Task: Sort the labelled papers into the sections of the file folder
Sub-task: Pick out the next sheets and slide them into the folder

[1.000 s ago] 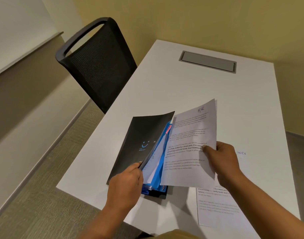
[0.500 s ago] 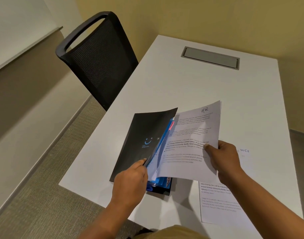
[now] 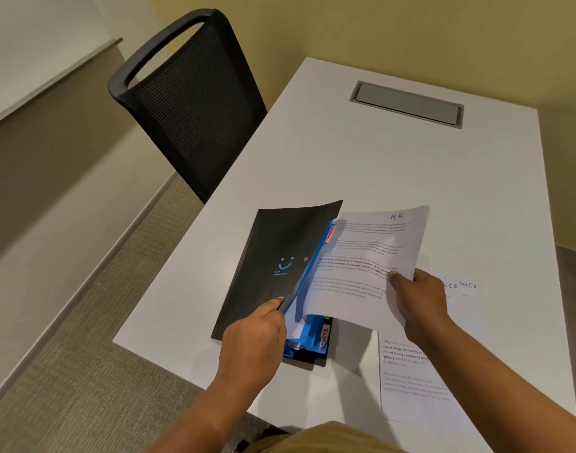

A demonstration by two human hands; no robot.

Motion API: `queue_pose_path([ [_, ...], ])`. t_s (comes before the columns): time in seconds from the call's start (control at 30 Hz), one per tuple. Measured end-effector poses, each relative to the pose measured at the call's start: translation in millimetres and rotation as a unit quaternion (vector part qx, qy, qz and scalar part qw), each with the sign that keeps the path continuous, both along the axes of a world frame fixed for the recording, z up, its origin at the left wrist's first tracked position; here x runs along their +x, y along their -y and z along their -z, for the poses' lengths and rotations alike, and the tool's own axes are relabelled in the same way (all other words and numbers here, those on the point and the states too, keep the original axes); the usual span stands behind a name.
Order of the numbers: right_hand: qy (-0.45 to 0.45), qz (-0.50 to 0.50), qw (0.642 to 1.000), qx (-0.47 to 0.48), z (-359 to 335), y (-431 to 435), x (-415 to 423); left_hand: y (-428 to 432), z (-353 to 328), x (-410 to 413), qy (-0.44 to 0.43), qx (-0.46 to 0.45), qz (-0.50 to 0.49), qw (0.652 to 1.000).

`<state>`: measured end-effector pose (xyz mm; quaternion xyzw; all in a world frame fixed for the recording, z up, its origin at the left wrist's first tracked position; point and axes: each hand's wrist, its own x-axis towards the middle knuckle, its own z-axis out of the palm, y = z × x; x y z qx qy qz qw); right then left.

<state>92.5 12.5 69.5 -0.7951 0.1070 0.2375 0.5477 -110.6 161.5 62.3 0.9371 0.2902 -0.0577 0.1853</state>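
Observation:
A black file folder [image 3: 273,256] with a blue smiley lies on the white table [image 3: 394,158] near its front edge. My left hand [image 3: 257,335] lifts the cover and a blue divider, holding a section apart. Blue dividers with pink tabs [image 3: 324,336] show inside. My right hand [image 3: 417,302] grips a printed sheet marked "HR" [image 3: 368,256] by its right edge; the sheet's left edge lies in the gap between the dividers. More labelled papers [image 3: 417,380] lie flat on the table under my right forearm, one reading "...NCE".
A black mesh chair [image 3: 188,103] stands at the table's left side. A grey cable hatch [image 3: 407,103] is set into the far end of the table. Carpet floor lies to the left, and yellow walls stand behind.
The HR sheet has slid slightly left, deeper between the dividers. My left hand keeps holding the cover and divider up. The camera view has shifted a little.

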Motion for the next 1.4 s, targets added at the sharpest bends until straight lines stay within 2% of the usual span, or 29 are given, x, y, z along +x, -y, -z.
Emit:
queue_pose_path([
  [0.27,-0.013,-0.015,1.0,0.002,8,0,-2,1,6,3,-0.012,-0.012,-0.009,1.0],
  [0.63,-0.013,0.077,0.997,0.026,11,8,6,0,8,7,-0.002,0.001,-0.009,1.0],
  [0.77,-0.005,-0.014,1.0,-0.019,10,10,3,0,5,8,-0.003,-0.007,-0.009,1.0],
  [0.9,-0.034,-0.101,0.993,-0.048,7,6,-5,0,2,7,-0.003,-0.007,0.005,1.0],
  [1.1,0.033,-0.25,0.961,-0.116,-3,-12,-14,-1,1,9,0.004,0.0,0.002,1.0],
  [1.33,0.015,-0.328,0.935,-0.137,-15,-21,-14,-1,-2,7,0.028,0.002,0.0,1.0],
  [1.4,0.002,-0.323,0.938,-0.128,-13,-30,-12,0,-1,6,0.031,-0.004,0.0,1.0],
])
